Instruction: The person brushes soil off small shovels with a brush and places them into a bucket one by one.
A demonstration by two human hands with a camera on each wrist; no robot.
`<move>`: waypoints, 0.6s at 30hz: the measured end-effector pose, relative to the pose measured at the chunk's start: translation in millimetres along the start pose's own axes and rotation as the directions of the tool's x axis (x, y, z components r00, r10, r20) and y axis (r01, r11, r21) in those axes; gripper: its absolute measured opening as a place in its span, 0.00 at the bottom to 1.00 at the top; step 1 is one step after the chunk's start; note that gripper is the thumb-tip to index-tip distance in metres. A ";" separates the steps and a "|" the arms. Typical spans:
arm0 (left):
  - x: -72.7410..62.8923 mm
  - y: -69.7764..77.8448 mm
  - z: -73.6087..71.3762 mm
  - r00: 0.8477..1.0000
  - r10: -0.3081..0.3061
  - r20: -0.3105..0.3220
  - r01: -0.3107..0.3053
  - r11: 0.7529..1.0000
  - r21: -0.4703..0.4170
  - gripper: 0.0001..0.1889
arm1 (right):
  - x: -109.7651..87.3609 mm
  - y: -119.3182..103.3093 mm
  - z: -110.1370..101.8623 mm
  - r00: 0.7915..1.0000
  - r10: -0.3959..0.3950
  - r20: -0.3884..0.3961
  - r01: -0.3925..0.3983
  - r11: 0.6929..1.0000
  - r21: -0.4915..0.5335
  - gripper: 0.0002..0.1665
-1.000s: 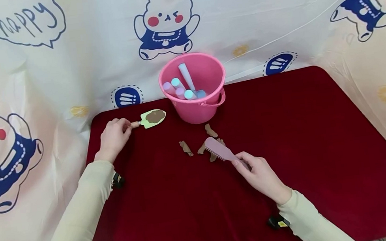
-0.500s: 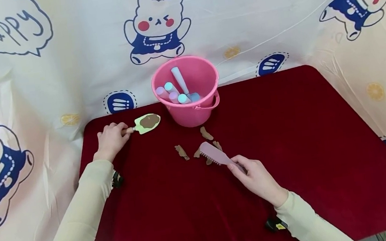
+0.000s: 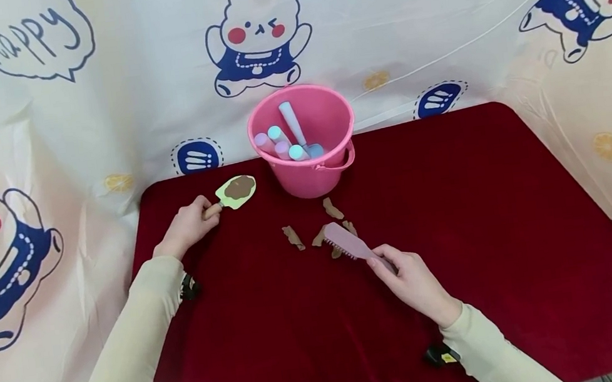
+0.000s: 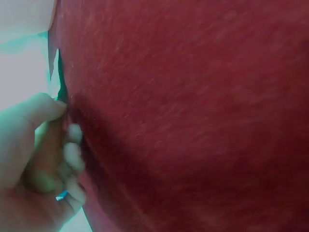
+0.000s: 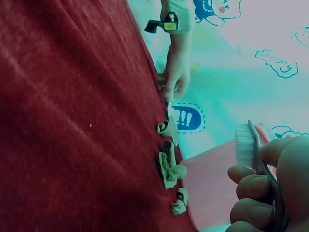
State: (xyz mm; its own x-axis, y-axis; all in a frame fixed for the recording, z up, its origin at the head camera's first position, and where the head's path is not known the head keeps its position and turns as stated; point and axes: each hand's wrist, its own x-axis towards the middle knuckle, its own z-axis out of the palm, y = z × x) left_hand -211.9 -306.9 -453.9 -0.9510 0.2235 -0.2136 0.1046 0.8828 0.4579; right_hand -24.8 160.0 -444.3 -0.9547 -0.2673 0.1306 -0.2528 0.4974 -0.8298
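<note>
My left hand (image 3: 188,225) grips the wooden handle of a small trowel (image 3: 221,195) at the table's far left. Its light green blade, marked with a brown patch (image 3: 239,188), points toward the bucket. In the left wrist view the fingers curl round the handle (image 4: 46,150), close over the cloth. A pink brush (image 3: 345,238) is held by its handle in my right hand (image 3: 414,279), bristles facing down-left. The brush head overlaps some curled brown scraps (image 3: 292,238) in the head view; in the right wrist view its bristles (image 5: 246,145) stand apart from them.
A pink bucket (image 3: 310,178) stands at the back of the table, holding several pastel sticks (image 3: 281,149) and a pale blue long-handled tool (image 3: 292,123). Dark red cloth (image 3: 458,230) covers the table. A printed white curtain (image 3: 377,19) hangs behind and on both sides.
My left hand has closed further round the trowel's handle and swung it, so the blade now angles more toward the back. The right hand and brush keep nearly the same place.
</note>
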 end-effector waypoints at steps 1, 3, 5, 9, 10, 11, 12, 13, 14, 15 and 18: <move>-1.9 -0.6 1.4 1.000 -0.005 0.001 0.005 1.000 -0.012 0.16 | 0.0 0.8 -0.5 1.000 0.002 -0.001 -0.002 1.000 -0.004 0.07; -6.4 -1.0 3.9 1.000 -0.002 -0.016 0.001 1.000 -0.017 0.16 | 0.3 2.3 -1.6 1.000 0.004 -0.003 -0.004 1.000 -0.012 0.07; -11.6 0.7 6.9 0.999 0.005 -0.032 -0.005 1.000 -0.018 0.18 | 0.6 2.6 -2.7 1.000 0.006 -0.006 -0.006 1.000 -0.018 0.07; -24.6 9.2 9.9 0.997 0.004 -0.073 -0.006 0.999 -0.032 0.19 | 1.1 2.2 -3.0 1.000 0.014 -0.001 -0.014 1.000 -0.011 0.07; -28.1 12.0 10.2 0.997 0.003 -0.081 -0.006 0.999 -0.038 0.19 | 1.4 1.9 -2.6 1.000 0.016 0.001 -0.016 1.000 -0.006 0.07; -31.9 15.2 10.2 0.996 0.003 -0.091 -0.007 0.999 -0.043 0.19 | 1.7 2.0 -1.8 1.000 0.015 0.005 -0.015 1.000 -0.003 0.08; -36.0 19.1 10.1 0.995 0.006 -0.100 -0.011 0.999 -0.051 0.19 | 2.1 2.1 -1.0 1.000 0.013 0.007 -0.013 1.000 -0.001 0.08; -40.2 22.9 9.7 0.994 0.010 -0.106 -0.016 0.998 -0.058 0.18 | 2.6 1.7 -0.1 1.000 0.011 0.010 -0.011 1.000 0.001 0.08; -44.6 27.1 9.2 0.993 0.020 -0.113 -0.027 0.998 -0.061 0.18 | 3.1 1.5 0.8 1.000 0.009 0.012 -0.009 1.000 0.001 0.08; -49.0 31.5 8.8 0.992 0.031 -0.121 -0.039 0.997 -0.063 0.18 | 3.9 1.3 1.4 1.000 0.007 0.012 -0.007 1.000 0.000 0.08; -62.6 45.1 7.8 0.987 0.074 -0.142 -0.083 0.995 -0.061 0.16 | 6.3 0.5 2.8 1.000 0.004 0.001 -0.004 1.000 -0.011 0.08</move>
State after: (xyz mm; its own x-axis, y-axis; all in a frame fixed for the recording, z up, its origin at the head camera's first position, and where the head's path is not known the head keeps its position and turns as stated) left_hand -145.4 -277.9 -426.6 -0.9723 0.2273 -0.0544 0.1656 0.8343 0.5259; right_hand -30.6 156.3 -445.4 -0.9554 -0.2667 0.1267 -0.2510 0.5077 -0.8242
